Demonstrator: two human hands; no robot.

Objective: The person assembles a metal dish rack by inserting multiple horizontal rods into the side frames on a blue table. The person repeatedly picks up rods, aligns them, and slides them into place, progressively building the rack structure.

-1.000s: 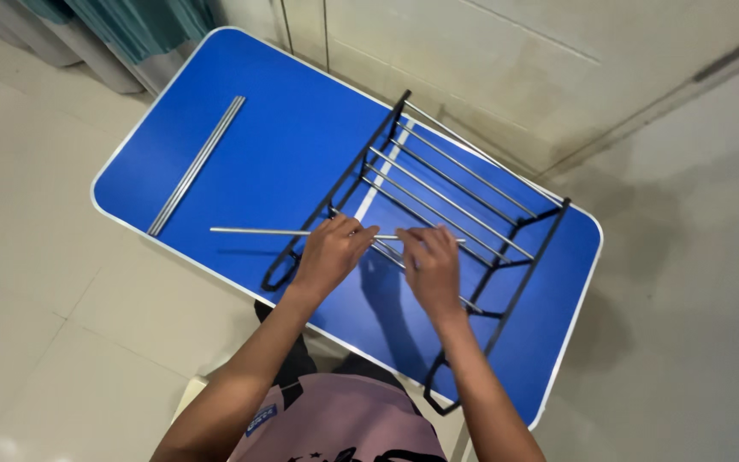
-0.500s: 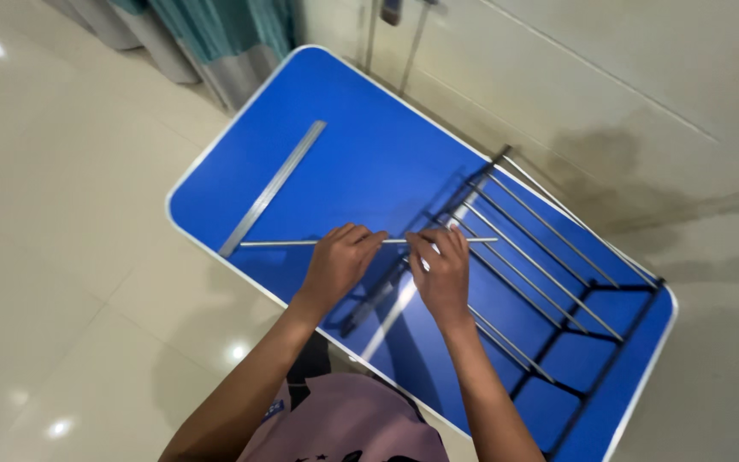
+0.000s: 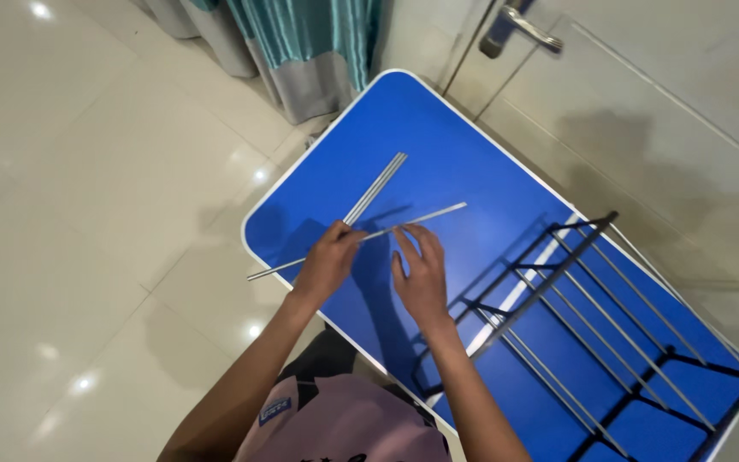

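My left hand (image 3: 329,259) is closed around a thin silver metal rod (image 3: 425,214) and holds it level above the blue folding table (image 3: 438,162). The rod's left end sticks out past the table's near edge. My right hand (image 3: 421,275) hovers beside it with flat, spread fingers and holds nothing. A small bundle of silver rods (image 3: 378,185) lies on the tabletop just beyond my left hand. To the right a black wire rack frame (image 3: 558,282) with several silver cross rods rests on the table.
A teal and grey curtain (image 3: 318,51) hangs beyond the table's far corner. A door with a metal handle (image 3: 519,26) stands behind the table. Glossy pale floor tiles (image 3: 87,214) surround it on the left.
The rod has come away from the rack and travelled left, toward the loose rods. My right hand has let go of it and opened. The view has swung left.
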